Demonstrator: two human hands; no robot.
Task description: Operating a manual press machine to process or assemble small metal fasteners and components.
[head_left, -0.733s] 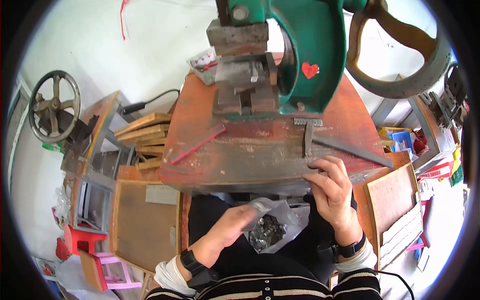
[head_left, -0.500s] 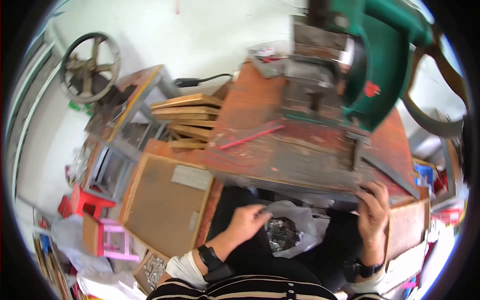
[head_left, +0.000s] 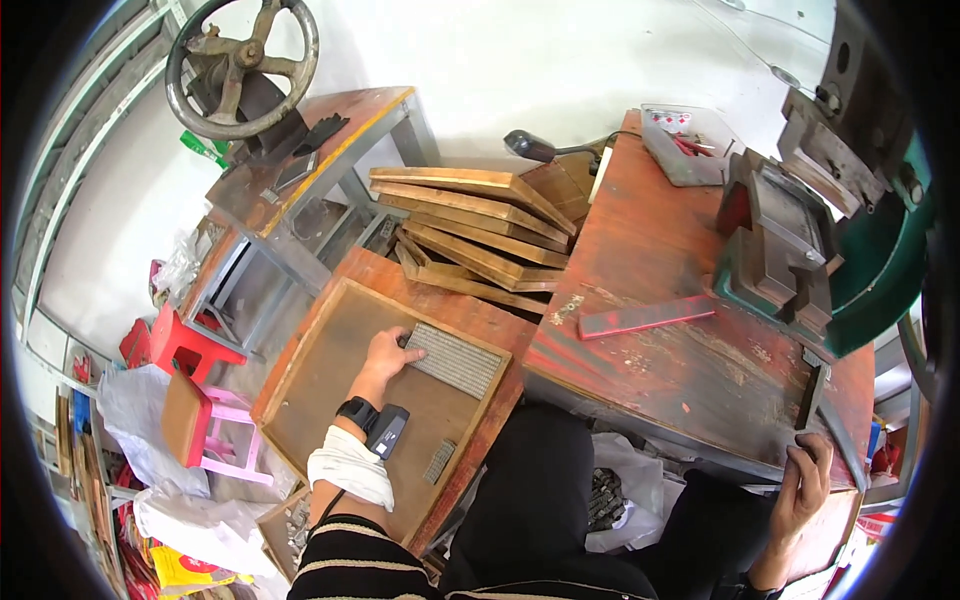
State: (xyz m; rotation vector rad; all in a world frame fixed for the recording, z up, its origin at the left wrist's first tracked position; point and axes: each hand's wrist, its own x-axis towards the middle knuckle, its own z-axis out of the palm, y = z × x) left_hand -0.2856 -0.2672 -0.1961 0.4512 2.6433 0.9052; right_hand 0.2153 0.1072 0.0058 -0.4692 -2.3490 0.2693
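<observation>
My left hand [head_left: 386, 360] is over a shallow wooden tray [head_left: 325, 385], at the left end of a block of small grey metal pieces [head_left: 455, 361] laid in tight rows. Its fingers are bent together at the block's corner; whatever they pinch is too small to name. A smaller group of the same pieces [head_left: 438, 462] lies in the tray's near right part. By the front edge of the red-brown worktable [head_left: 640, 375], my right hand [head_left: 803, 488] has its fingers curled in. Any small thing inside them is hidden.
A green press [head_left: 870, 275] stands on the worktable's right, near a red-and-grey flat bar [head_left: 648, 317] and a parts box [head_left: 690, 150]. Between my legs hangs a white bag [head_left: 640, 485] of dark metal pieces. Stacked wooden trays [head_left: 480, 225] and a handwheel [head_left: 248, 55] stand beyond.
My left hand has gone from above the bag to the rows of pieces in the tray. My right hand stays by the table's front edge, its fingers more curled. The view has swung left.
</observation>
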